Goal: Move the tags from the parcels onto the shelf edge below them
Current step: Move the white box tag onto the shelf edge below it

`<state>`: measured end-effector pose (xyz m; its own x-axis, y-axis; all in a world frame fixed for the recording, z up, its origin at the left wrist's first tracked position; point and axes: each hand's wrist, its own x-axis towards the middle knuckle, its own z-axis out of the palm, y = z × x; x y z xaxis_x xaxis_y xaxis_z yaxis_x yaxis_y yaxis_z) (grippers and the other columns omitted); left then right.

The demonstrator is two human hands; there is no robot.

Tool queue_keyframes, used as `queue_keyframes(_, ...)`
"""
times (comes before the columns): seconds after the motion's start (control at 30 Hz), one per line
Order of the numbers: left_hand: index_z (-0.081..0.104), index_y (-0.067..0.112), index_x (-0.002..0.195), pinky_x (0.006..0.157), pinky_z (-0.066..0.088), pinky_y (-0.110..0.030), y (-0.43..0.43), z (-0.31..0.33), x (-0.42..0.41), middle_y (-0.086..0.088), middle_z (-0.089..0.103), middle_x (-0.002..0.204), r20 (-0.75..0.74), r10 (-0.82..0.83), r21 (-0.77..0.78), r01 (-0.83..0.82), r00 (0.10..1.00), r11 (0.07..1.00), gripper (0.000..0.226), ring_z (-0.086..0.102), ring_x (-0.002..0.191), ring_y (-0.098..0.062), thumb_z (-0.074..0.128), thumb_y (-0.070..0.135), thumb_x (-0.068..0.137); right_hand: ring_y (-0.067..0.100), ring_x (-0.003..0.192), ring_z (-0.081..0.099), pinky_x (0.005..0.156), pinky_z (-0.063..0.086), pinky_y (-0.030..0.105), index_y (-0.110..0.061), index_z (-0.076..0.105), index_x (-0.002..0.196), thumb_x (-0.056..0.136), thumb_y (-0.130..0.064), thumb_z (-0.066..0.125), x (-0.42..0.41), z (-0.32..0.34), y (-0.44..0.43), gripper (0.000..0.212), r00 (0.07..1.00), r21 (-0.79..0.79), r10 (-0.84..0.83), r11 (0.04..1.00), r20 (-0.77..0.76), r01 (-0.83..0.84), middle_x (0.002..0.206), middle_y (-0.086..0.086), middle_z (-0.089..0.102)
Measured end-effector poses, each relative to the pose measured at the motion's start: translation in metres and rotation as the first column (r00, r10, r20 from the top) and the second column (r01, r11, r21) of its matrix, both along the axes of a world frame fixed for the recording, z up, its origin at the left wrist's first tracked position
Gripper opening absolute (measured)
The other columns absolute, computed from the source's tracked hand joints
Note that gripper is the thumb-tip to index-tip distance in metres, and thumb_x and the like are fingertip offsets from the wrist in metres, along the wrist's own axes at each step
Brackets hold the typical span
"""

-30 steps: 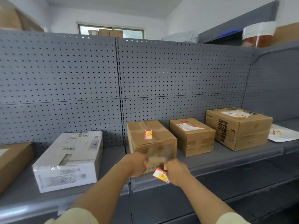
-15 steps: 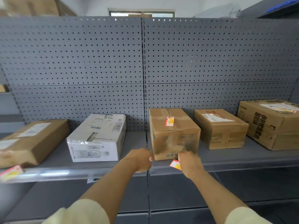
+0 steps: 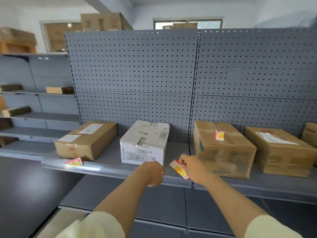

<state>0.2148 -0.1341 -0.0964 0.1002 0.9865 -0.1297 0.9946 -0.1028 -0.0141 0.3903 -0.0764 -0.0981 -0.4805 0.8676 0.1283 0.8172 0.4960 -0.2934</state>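
Note:
My right hand (image 3: 193, 169) pinches a red and yellow tag (image 3: 179, 169) just above the grey shelf edge (image 3: 109, 169), between the white parcel (image 3: 145, 143) and a brown parcel (image 3: 223, 148). That brown parcel carries another red and yellow tag (image 3: 219, 135) on its top. My left hand (image 3: 153, 172) is a loose fist at the shelf edge below the white parcel, with nothing seen in it. A third tag (image 3: 73, 162) sits on the shelf edge below the leftmost brown parcel (image 3: 87, 140).
A further brown parcel (image 3: 281, 150) with a white label stands to the right, and another box (image 3: 310, 134) shows at the frame's right border. Grey pegboard backs the shelf. A second shelving unit (image 3: 34, 117) with small boxes stands at the left.
The view has swung left, bringing the leftmost brown parcel and its shelf tag into sight. Both hands moved left along the shelf edge, my right still carrying the tag.

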Motion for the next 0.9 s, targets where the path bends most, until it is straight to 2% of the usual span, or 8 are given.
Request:
queue_keyframes(0.1,0.062,0.014,0.121,0.091,0.046,-0.037,-0.006,-0.009,-0.047,-0.01,0.06,0.129,0.001,0.059,-0.033,-0.059,0.998,0.998,0.032,0.058,0.115,-0.031,0.046,0.018,0.094,0.029,0.087,0.061,0.074,0.051,0.041,-0.019,0.054,0.102,0.091,-0.007,0.045,-0.039,-0.005,-0.004,0.018,0.999,-0.037,0.031,0.999,-0.02,-0.032,0.103,0.01,0.065)
queue_keyframes(0.27,0.058,0.02,0.129,0.093,0.047,-0.037,-0.006,-0.021,-0.109,-0.006,0.057,0.135,-0.011,0.093,-0.071,-0.094,0.996,0.993,0.037,0.057,0.118,-0.03,0.047,0.015,0.093,0.028,0.087,0.062,0.077,0.054,0.043,-0.016,0.057,0.102,0.091,-0.008,0.043,-0.096,-0.01,-0.007,0.02,0.998,-0.08,0.026,0.996,-0.065,-0.032,0.101,0.011,0.065)
queue_keyframes(0.4,0.054,0.022,0.132,0.096,0.045,-0.037,0.006,-0.027,-0.137,-0.002,0.05,0.138,0.031,0.047,-0.037,-0.046,0.998,0.998,0.042,0.054,0.121,-0.03,0.044,0.013,0.093,0.028,0.085,0.062,0.077,0.055,0.042,-0.018,0.055,0.1,0.089,-0.011,0.048,-0.127,-0.012,-0.005,0.015,0.995,-0.078,-0.019,0.997,-0.1,0.011,0.1,0.01,0.066)
queue_keyframes(0.6,0.051,0.02,0.137,0.093,0.049,-0.038,0.02,-0.051,-0.153,-0.004,0.054,0.137,-0.046,-0.066,-0.018,0.065,0.997,0.998,0.042,0.056,0.12,-0.028,0.053,0.019,0.094,0.025,0.09,0.061,0.081,0.054,0.04,-0.018,0.057,0.102,0.09,-0.006,0.045,-0.151,-0.025,-0.007,0.021,0.988,-0.064,-0.072,0.996,-0.134,0.064,0.105,0.008,0.065)
queue_keyframes(0.9,0.052,0.011,0.131,0.094,0.049,-0.041,0.025,-0.057,-0.161,-0.008,0.05,0.131,-0.091,-0.178,0.068,0.185,0.98,0.98,0.039,0.055,0.116,-0.029,0.052,0.008,0.093,0.019,0.089,0.061,0.08,0.055,0.038,-0.019,0.057,0.1,0.091,-0.007,0.05,-0.158,-0.029,0.007,0.017,0.979,-0.034,-0.094,0.995,-0.181,0.09,0.101,0.002,0.066)
